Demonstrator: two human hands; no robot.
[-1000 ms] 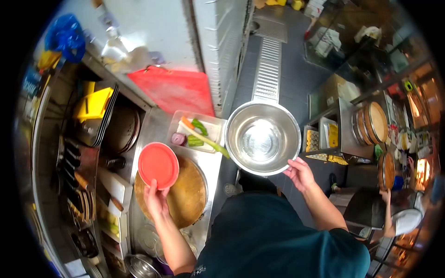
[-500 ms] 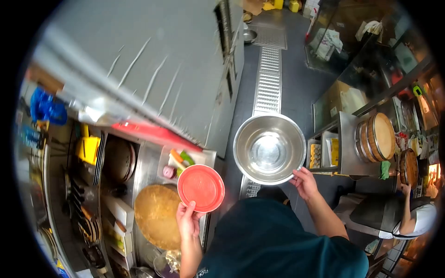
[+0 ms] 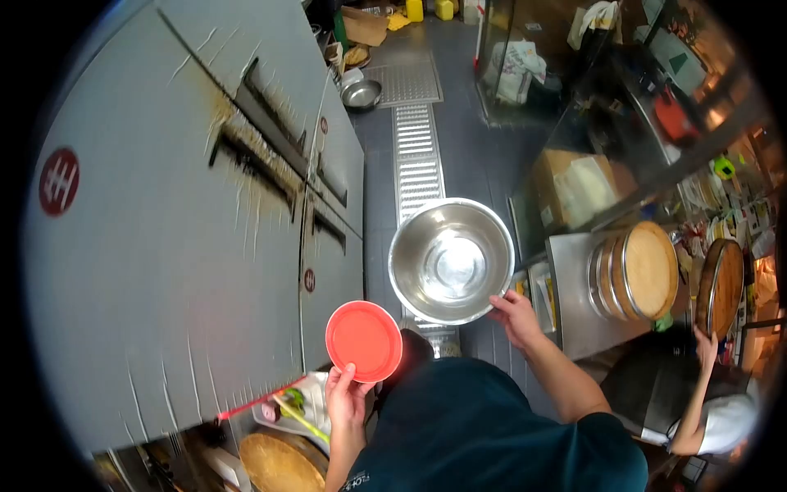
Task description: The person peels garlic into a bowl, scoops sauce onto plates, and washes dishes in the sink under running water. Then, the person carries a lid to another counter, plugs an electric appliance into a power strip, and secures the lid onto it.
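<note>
The bowl was coral red, pale at the edge; the basin, bright silver. I saw dark teal on the shirt, with small white lettering. The cabinet was pale grey, its round badges maroon and white. The silver grate had dark stripes.

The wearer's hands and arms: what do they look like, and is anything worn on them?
The left hand and right hand are human and bare; no gloves or wristbands show. The shirt is dark teal, its right sleeve short, ending above the elbow. Small pale lettering shows on the cloth near the left arm, too small to read.
</note>
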